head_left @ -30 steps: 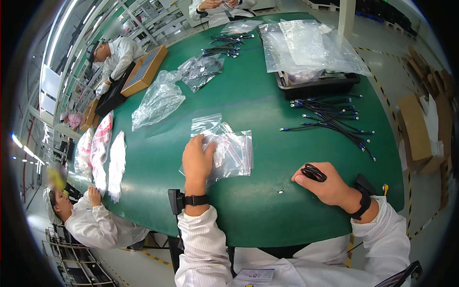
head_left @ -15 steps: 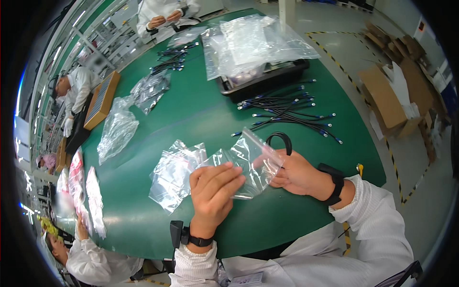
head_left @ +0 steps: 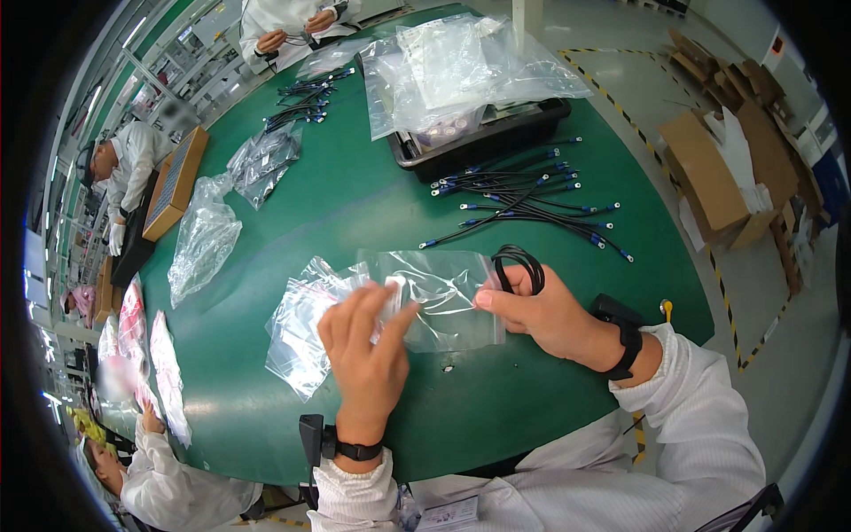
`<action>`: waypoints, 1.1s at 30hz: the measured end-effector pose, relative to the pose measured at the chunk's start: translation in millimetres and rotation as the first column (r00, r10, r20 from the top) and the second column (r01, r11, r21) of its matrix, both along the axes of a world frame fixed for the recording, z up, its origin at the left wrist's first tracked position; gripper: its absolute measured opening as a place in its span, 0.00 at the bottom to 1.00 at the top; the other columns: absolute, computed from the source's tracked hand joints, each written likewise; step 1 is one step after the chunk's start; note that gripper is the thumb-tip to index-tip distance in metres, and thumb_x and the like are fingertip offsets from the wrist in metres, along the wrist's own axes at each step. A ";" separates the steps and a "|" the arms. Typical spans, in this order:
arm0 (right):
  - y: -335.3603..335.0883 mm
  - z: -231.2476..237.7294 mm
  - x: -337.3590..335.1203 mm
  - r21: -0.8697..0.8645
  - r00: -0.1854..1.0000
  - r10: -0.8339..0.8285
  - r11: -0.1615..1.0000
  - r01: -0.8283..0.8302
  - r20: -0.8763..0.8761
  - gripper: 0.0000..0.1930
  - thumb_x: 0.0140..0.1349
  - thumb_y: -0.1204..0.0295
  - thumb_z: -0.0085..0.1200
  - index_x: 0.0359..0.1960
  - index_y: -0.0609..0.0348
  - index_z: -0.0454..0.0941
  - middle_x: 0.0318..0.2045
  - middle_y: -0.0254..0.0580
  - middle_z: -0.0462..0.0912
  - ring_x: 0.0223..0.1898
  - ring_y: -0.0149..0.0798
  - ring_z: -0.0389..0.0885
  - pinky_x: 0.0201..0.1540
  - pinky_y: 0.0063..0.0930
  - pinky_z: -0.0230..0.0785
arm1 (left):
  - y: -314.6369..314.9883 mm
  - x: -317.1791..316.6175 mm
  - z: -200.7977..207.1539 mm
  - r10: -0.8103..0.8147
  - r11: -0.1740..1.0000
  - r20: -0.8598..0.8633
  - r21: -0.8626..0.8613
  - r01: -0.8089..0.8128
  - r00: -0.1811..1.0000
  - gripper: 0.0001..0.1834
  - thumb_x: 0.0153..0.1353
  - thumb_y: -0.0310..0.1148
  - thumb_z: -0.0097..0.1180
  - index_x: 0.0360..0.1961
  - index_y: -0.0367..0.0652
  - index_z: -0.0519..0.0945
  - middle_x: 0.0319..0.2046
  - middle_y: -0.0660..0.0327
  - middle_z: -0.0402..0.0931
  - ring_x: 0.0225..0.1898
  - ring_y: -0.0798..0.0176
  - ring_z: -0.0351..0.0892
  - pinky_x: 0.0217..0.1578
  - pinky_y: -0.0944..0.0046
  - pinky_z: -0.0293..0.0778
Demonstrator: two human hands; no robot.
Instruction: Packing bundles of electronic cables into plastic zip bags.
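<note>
A clear zip bag (head_left: 448, 301) is stretched out flat above the green table (head_left: 496, 399). Thumb and fingers of my right hand (head_left: 554, 315) pinch its right edge, and the same hand holds a small coiled black cable (head_left: 519, 269). At the bag's left end is my left hand (head_left: 368, 355), its fingers apart and slightly blurred; whether a fingertip touches the bag is unclear. Beside that hand, to its left, lies a loose pile of more clear bags (head_left: 306, 328).
Black cables with blue-collared ring terminals (head_left: 532, 204) lie beyond my right hand, before a black tray (head_left: 479, 142) heaped with plastic bags. More cables (head_left: 301, 102) and clear bags (head_left: 204, 235) are farther left. Other people work around the table; cardboard boxes (head_left: 718, 173) stand on the right floor.
My left hand has moved left and its fingers have spread. The bag, crumpled and tilted before, now lies flatter, with its right edge in my right hand along with the cable.
</note>
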State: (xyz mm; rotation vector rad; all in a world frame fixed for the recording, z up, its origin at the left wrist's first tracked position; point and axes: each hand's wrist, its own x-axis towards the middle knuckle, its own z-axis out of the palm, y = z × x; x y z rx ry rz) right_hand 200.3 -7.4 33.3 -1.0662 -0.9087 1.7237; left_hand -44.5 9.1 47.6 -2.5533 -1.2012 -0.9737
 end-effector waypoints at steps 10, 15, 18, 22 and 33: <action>-1.0 -13.4 -2.4 -0.050 0.989 0.144 0.988 -0.146 -0.037 0.09 0.67 0.64 0.65 0.36 0.55 0.82 0.22 0.17 0.66 0.21 0.17 0.56 0.23 0.19 0.46 | 3.6 17.3 2.8 0.043 0.917 0.502 -0.364 0.166 0.864 0.25 0.67 0.29 0.58 0.64 0.34 0.73 0.62 0.49 0.74 0.66 0.52 0.71 0.68 0.55 0.61; -7.8 -1.3 -5.8 -0.075 0.976 0.213 0.973 -0.216 -0.042 0.08 0.68 0.65 0.64 0.37 0.55 0.82 0.23 0.18 0.69 0.22 0.17 0.59 0.24 0.18 0.47 | 0.6 43.5 -9.8 0.057 0.754 0.534 -0.576 0.314 0.844 0.21 0.67 0.34 0.64 0.58 0.37 0.79 0.47 0.56 0.83 0.54 0.58 0.77 0.58 0.57 0.69; -8.5 5.0 -2.1 -0.070 0.979 0.201 0.977 -0.202 -0.018 0.08 0.69 0.65 0.63 0.37 0.55 0.82 0.23 0.18 0.70 0.22 0.17 0.60 0.24 0.18 0.48 | 0.1 44.5 -16.3 0.201 0.581 0.699 -0.649 0.491 0.686 0.14 0.75 0.36 0.55 0.40 0.35 0.84 0.29 0.65 0.80 0.31 0.73 0.74 0.35 0.69 0.72; -9.1 11.1 -2.2 -0.046 0.977 0.214 0.976 -0.215 -0.019 0.08 0.69 0.66 0.63 0.37 0.58 0.82 0.23 0.20 0.71 0.22 0.17 0.60 0.23 0.18 0.48 | 1.4 25.3 -6.9 0.243 0.479 0.635 -0.736 0.478 0.734 0.16 0.77 0.37 0.52 0.36 0.35 0.81 0.24 0.67 0.76 0.27 0.72 0.68 0.29 0.67 0.64; -4.8 12.9 0.7 -0.100 0.930 0.368 0.925 -0.367 -0.012 0.07 0.67 0.69 0.63 0.39 0.58 0.81 0.29 0.23 0.77 0.27 0.18 0.65 0.28 0.17 0.55 | 9.7 11.7 -7.9 -0.113 0.643 0.381 -0.676 0.360 0.918 0.17 0.78 0.35 0.47 0.30 0.39 0.76 0.25 0.60 0.72 0.32 0.58 0.69 0.39 0.59 0.66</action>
